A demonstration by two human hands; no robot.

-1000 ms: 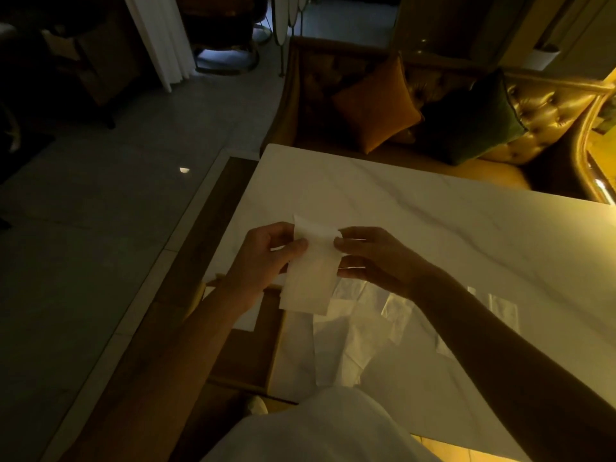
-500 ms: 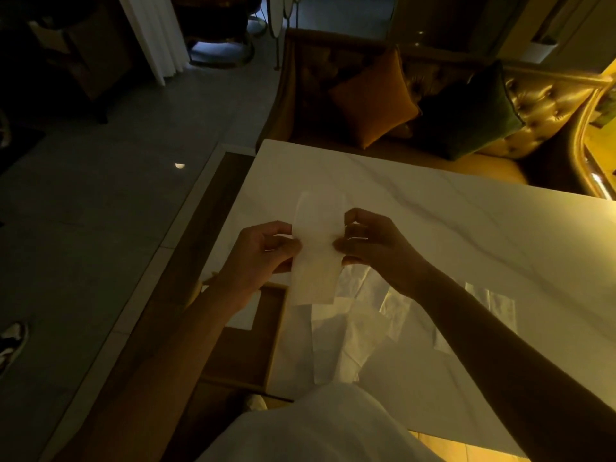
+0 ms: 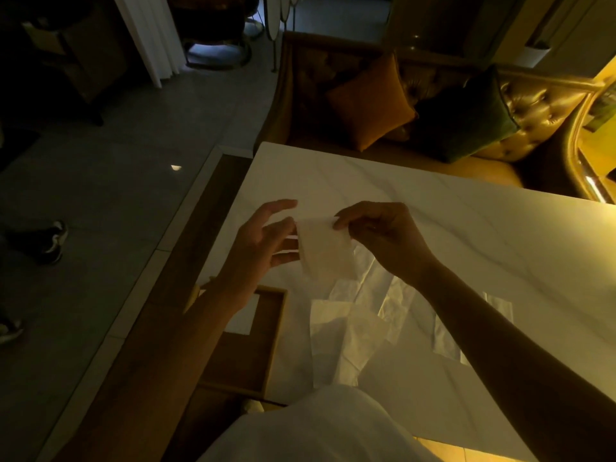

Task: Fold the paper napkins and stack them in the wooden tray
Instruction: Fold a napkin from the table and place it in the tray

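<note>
A folded white paper napkin (image 3: 325, 251) hangs in the air above the marble table (image 3: 450, 228). My right hand (image 3: 383, 236) pinches its upper right corner. My left hand (image 3: 266, 238) is beside the napkin's left edge with the fingers spread and nearly straight, touching it lightly. Below my left forearm lies the wooden tray (image 3: 271, 331) at the table's left edge, with a folded napkin (image 3: 245, 316) in it, partly hidden by my arm. Several loose napkins (image 3: 353, 328) lie spread on the table under my hands.
One more napkin (image 3: 498, 303) lies to the right of my right forearm. A tufted sofa (image 3: 533, 105) with an orange cushion (image 3: 370, 101) and a green cushion (image 3: 466, 118) stands beyond the table's far edge. A person's shoes (image 3: 50, 241) are on the floor to the left.
My left hand has let go of the napkin and opened its fingers. My right hand now holds it alone by the top corner, and the napkin has tilted.
</note>
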